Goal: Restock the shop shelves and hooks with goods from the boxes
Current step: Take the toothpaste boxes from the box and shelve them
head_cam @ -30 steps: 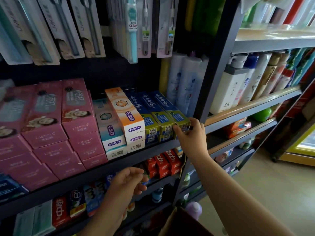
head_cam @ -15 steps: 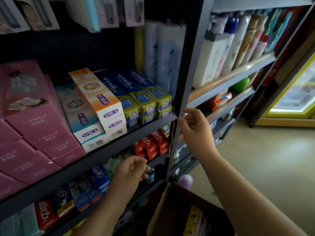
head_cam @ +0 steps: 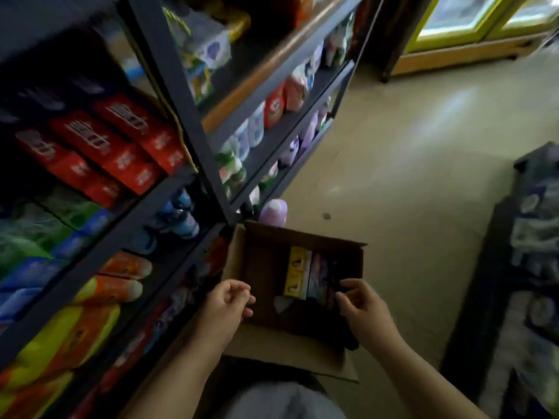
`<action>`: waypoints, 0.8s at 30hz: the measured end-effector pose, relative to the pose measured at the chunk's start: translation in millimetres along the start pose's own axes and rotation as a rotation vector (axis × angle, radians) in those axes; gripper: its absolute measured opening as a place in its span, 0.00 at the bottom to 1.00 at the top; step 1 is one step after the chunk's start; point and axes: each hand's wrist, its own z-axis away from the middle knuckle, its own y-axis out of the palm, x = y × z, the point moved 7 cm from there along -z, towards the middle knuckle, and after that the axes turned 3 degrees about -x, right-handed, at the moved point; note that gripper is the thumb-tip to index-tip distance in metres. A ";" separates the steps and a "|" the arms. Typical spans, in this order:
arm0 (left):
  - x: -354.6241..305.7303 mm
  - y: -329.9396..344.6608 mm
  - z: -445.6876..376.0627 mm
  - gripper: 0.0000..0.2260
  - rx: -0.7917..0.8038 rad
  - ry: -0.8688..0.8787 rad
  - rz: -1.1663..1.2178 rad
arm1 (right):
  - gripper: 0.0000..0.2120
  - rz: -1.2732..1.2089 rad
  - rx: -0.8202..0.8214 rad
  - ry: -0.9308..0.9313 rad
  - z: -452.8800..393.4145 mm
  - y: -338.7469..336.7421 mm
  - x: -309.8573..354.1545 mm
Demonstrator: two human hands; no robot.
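On the far left, dark metal shelves (head_cam: 169, 71) hold many goods. Red boxes (head_cam: 99, 146) with white writing sit in a row on one shelf, but the picture is blurry and the words cannot be read. Below them are green and blue packs (head_cam: 45, 234), then orange tubes (head_cam: 127, 267) and a big yellow bag (head_cam: 69, 331). Small blue bottles (head_cam: 178, 216) stand near the shelf post. Further right, on the next shelves, sit white, red and purple pouches (head_cam: 272, 110); their labels are too blurry to read. A purple bottle (head_cam: 273, 211) stands on the floor (head_cam: 408, 152) just behind an open brown cardboard box (head_cam: 290, 340). The left hand (head_cam: 227, 303) hangs over the box's left edge with its fingers loosely curled, holding nothing. Inside the box, a yellow pack (head_cam: 296, 276) lies beside a pink and blue pack (head_cam: 319, 279), with a dark pack (head_cam: 334, 282) next to them; no words can be made out. The right hand (head_cam: 363, 306) reaches into the box at the dark pack, fingers and thumb bent toward it, but I cannot tell if it is gripping. On the far right stand wrapped bundles of bottles (head_cam: 535, 246).
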 end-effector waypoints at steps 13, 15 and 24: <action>230.6 140.7 -213.0 0.07 0.150 -0.132 -0.300 | 0.21 0.090 0.045 0.247 -178.0 166.8 -243.1; 252.7 156.1 -246.5 0.10 0.158 -0.125 -0.312 | 0.20 0.109 0.005 0.223 -205.4 183.6 -265.1; 290.6 237.7 -353.4 0.34 0.154 -0.029 -0.380 | 0.19 0.099 -0.077 0.084 -316.3 215.1 -294.8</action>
